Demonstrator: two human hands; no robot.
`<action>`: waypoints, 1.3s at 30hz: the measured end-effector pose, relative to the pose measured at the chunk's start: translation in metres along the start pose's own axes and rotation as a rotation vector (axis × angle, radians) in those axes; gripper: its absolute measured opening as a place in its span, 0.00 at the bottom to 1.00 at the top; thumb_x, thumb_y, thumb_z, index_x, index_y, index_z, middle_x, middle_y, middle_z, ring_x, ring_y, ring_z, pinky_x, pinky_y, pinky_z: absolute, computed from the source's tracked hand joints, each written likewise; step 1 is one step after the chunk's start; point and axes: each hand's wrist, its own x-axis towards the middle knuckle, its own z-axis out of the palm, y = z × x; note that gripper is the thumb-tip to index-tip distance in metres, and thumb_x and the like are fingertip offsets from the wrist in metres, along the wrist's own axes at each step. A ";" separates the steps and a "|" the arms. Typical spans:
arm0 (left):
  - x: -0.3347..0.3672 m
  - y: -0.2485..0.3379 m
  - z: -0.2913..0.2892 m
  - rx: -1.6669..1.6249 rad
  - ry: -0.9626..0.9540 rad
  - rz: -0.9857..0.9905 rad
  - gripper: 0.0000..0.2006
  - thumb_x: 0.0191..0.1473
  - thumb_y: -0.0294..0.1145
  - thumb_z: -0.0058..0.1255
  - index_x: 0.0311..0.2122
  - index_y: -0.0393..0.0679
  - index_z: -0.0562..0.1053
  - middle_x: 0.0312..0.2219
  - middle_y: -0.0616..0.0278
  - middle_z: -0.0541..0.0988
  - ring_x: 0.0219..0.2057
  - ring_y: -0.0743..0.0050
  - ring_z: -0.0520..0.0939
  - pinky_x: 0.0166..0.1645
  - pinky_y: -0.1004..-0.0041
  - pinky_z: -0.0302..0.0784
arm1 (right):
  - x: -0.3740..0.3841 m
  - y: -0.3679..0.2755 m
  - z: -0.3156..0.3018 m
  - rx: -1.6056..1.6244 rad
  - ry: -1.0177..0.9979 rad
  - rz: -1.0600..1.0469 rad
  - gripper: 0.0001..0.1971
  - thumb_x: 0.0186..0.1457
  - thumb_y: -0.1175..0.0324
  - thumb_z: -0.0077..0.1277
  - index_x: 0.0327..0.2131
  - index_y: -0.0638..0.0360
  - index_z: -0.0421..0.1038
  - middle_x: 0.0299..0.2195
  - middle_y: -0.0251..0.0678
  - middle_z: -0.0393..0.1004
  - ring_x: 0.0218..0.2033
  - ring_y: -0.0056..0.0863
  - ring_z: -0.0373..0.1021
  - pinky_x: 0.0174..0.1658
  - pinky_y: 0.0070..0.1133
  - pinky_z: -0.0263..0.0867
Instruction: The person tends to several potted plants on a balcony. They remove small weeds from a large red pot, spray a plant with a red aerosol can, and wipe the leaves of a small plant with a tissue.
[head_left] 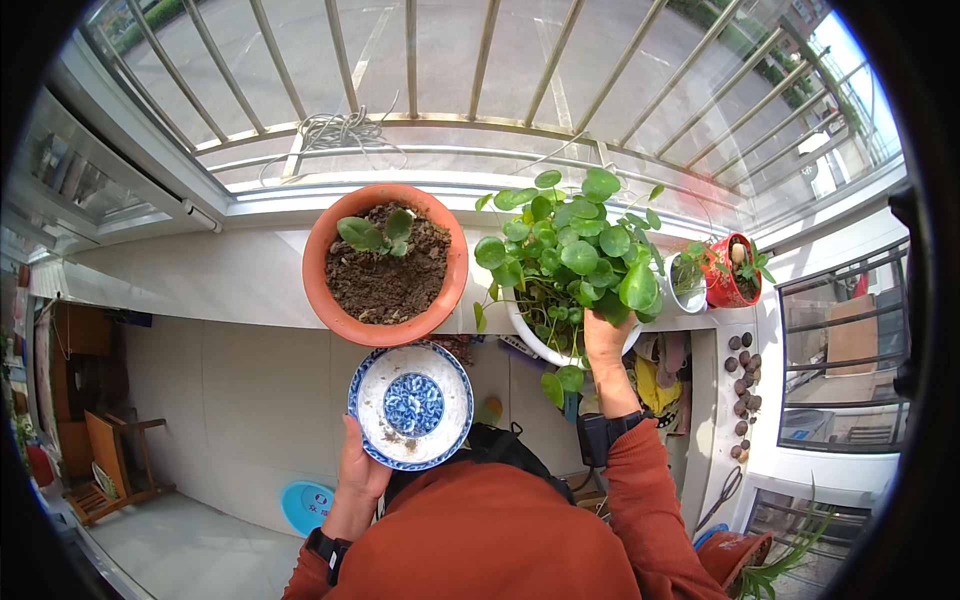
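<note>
I had the left hand (360, 466) clasping the blue-and-white dish (413, 403), dark crumbs (410, 443) left in it. Beyond, the right hand (607, 345) was under the pennywort (580, 258), which hid its fingers; I couldn't tell their grip. On the windowsill (220, 270), the terracotta pot (315, 265) already held a seedling (362, 235).

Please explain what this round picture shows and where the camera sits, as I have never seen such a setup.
There is no machine here, only a person's bare left hand and right hand. The single picture comes from a wide fisheye camera worn on the head, looking down, so straight edges bend near the rim. Along the white sill are an orange pot with a small plant in soil, a white pot full of round green leaves, and a small red pot. The left hand holds a blue-and-white dish; the right reaches under the leaves, its fingertips hidden.
</note>
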 end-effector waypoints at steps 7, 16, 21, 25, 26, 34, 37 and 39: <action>0.000 0.003 0.011 0.045 -0.062 -0.016 0.37 0.57 0.60 0.41 0.61 0.41 0.56 0.59 0.57 0.64 0.58 0.61 0.65 0.62 0.58 0.60 | -0.013 0.000 -0.014 0.210 -0.083 0.095 0.18 0.44 0.75 0.62 0.41 0.65 0.70 0.36 0.36 0.76 0.38 0.27 0.72 0.45 0.24 0.66; 0.004 0.009 0.003 0.022 -0.127 -0.124 0.34 0.59 0.56 0.40 0.61 0.42 0.56 0.58 0.57 0.64 0.58 0.62 0.66 0.62 0.58 0.59 | -0.030 -0.026 -0.090 0.435 -0.059 0.117 0.47 0.35 0.73 0.65 0.60 0.60 0.49 0.55 0.43 0.53 0.56 0.39 0.55 0.58 0.31 0.55; 0.004 0.014 -0.001 0.066 -0.164 -0.147 0.34 0.58 0.57 0.40 0.61 0.41 0.56 0.58 0.57 0.65 0.58 0.63 0.66 0.62 0.59 0.60 | -0.021 -0.062 -0.130 0.267 0.069 0.059 0.46 0.41 0.66 0.61 0.62 0.63 0.46 0.62 0.45 0.48 0.63 0.41 0.47 0.65 0.35 0.42; 0.002 0.018 -0.004 0.078 -0.178 -0.175 0.35 0.58 0.58 0.39 0.61 0.41 0.56 0.58 0.57 0.65 0.58 0.63 0.66 0.62 0.59 0.60 | -0.013 -0.090 -0.134 0.119 0.144 -0.184 0.42 0.43 0.63 0.59 0.59 0.66 0.51 0.62 0.51 0.50 0.62 0.45 0.50 0.64 0.36 0.46; 0.001 0.019 -0.005 0.094 -0.180 -0.163 0.35 0.58 0.58 0.39 0.61 0.41 0.55 0.58 0.57 0.65 0.58 0.63 0.66 0.62 0.59 0.61 | -0.013 -0.095 -0.133 0.113 0.117 -0.199 0.40 0.43 0.62 0.59 0.59 0.64 0.53 0.61 0.49 0.52 0.62 0.46 0.51 0.64 0.40 0.45; -0.009 0.022 -0.012 0.161 -0.211 -0.124 0.35 0.59 0.59 0.36 0.61 0.41 0.55 0.58 0.56 0.65 0.57 0.63 0.67 0.61 0.58 0.62 | -0.025 -0.111 -0.123 -0.042 -0.116 -0.357 0.18 0.43 0.60 0.59 0.39 0.56 0.74 0.47 0.34 0.72 0.56 0.37 0.63 0.63 0.51 0.33; -0.011 0.021 -0.015 0.149 -0.193 -0.135 0.35 0.59 0.58 0.37 0.61 0.41 0.56 0.57 0.56 0.66 0.57 0.63 0.68 0.61 0.59 0.63 | -0.031 -0.111 -0.124 -0.010 -0.084 -0.376 0.16 0.43 0.62 0.60 0.38 0.55 0.74 0.46 0.34 0.72 0.55 0.38 0.64 0.63 0.52 0.34; -0.012 0.021 -0.015 0.121 -0.212 -0.149 0.34 0.59 0.58 0.38 0.61 0.41 0.57 0.56 0.56 0.66 0.56 0.63 0.68 0.60 0.59 0.64 | -0.035 -0.111 -0.127 0.004 -0.077 -0.378 0.15 0.43 0.63 0.60 0.37 0.54 0.73 0.46 0.33 0.72 0.54 0.38 0.64 0.63 0.51 0.34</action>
